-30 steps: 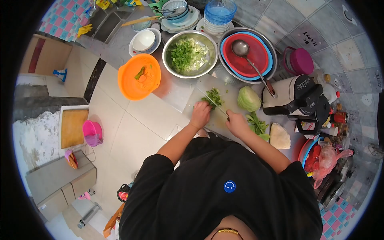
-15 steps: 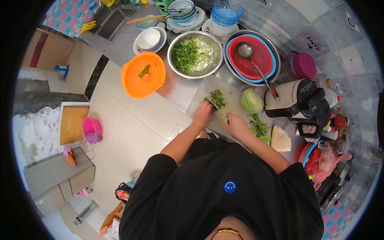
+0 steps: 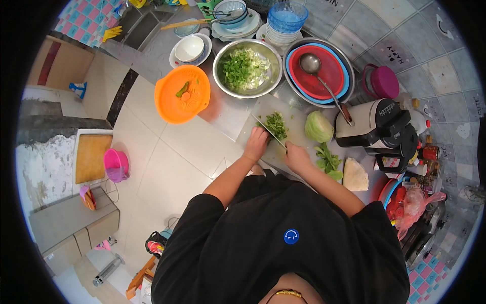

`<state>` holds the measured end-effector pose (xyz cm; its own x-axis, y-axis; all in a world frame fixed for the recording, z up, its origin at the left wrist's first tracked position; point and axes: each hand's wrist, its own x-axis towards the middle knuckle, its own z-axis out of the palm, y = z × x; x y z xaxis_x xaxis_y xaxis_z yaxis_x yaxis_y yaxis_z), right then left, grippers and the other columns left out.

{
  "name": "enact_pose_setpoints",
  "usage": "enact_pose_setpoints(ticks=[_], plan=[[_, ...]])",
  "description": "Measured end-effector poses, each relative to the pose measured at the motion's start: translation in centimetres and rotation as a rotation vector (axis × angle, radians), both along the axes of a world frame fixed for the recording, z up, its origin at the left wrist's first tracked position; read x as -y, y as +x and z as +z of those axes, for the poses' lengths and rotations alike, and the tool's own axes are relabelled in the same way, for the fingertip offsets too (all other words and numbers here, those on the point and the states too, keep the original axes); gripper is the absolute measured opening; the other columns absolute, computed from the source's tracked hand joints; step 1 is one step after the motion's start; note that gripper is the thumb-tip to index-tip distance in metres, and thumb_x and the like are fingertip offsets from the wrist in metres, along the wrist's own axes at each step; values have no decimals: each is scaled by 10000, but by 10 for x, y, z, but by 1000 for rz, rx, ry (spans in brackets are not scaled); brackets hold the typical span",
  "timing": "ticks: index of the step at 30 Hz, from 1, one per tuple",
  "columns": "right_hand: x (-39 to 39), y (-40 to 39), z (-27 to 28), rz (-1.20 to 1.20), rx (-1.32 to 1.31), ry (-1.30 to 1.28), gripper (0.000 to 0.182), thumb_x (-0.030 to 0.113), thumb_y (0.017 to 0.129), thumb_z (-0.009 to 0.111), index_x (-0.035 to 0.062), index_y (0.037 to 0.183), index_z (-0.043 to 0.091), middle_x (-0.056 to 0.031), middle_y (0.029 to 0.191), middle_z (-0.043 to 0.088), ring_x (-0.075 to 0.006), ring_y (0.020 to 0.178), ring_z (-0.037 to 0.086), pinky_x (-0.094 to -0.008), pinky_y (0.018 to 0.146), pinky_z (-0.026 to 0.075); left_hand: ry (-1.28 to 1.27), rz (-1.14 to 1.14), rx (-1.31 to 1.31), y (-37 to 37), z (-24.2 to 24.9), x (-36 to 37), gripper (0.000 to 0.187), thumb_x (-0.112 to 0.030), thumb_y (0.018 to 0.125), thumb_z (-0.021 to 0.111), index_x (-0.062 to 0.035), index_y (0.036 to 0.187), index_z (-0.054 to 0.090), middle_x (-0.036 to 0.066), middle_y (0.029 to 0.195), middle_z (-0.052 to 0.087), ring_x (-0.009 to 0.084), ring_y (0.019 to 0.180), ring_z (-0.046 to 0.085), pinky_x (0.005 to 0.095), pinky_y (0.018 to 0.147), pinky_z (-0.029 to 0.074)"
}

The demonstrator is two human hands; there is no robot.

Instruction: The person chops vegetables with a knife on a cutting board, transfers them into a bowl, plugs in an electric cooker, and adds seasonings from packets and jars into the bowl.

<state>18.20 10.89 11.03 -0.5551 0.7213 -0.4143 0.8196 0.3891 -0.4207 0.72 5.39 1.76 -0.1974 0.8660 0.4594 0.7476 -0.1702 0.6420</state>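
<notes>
My right hand (image 3: 297, 156) is closed round the handle of a knife (image 3: 271, 133), whose blade slants up and left over a pale cutting board (image 3: 297, 133). Beside the blade, my left hand (image 3: 256, 143) has its fingers bent down on some greens at the board's left side; the part under the fingertips is hidden. Chopped greens (image 3: 276, 125) lie against the blade's far side. A pale green cabbage (image 3: 319, 126) rests on the board's right part, with leafy stems (image 3: 328, 159) nearer to me.
Beyond the board stand a steel bowl of chopped greens (image 3: 220, 76) and a red basin (image 3: 324, 86) with a ladle. An orange colander (image 3: 164, 101) is at the counter's left edge. A rice cooker (image 3: 357, 124) and a pale wedge (image 3: 355, 175) are on the right.
The knife and my right hand have shifted very slightly left. My left hand stays almost in the same place on the greens.
</notes>
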Motion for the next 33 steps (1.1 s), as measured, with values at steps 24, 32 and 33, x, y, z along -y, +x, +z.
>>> enact_pose_setpoints(ticks=[24, 32, 33], plan=[[4, 2, 25, 50, -68, -11, 174, 115, 812, 591, 27, 958, 557, -238, 761, 648, -444, 766, 639, -531, 691, 506, 23, 51, -92, -1, 2, 20, 232, -16, 708, 669, -25, 930, 603, 115, 929, 583, 303, 878, 577, 373, 750, 509], [2, -7, -8, -14, -140, -22, 179, 95, 800, 574, 33, 968, 558, -243, 778, 646, -452, 772, 627, -543, 699, 494, 4, 70, -33, 0, -3, 22, 247, 8, 728, 667, -18, 962, 591, 145, 986, 572, 337, 892, 567, 398, 764, 495], [3, -6, 2, 12, -126, -14, 174, 102, 808, 580, 31, 965, 558, -241, 778, 649, -447, 769, 635, -539, 695, 501, -20, 89, -16, 0, -3, 22, 243, 10, 728, 667, -17, 958, 596, 142, 984, 574, 333, 892, 571, 395, 762, 496]])
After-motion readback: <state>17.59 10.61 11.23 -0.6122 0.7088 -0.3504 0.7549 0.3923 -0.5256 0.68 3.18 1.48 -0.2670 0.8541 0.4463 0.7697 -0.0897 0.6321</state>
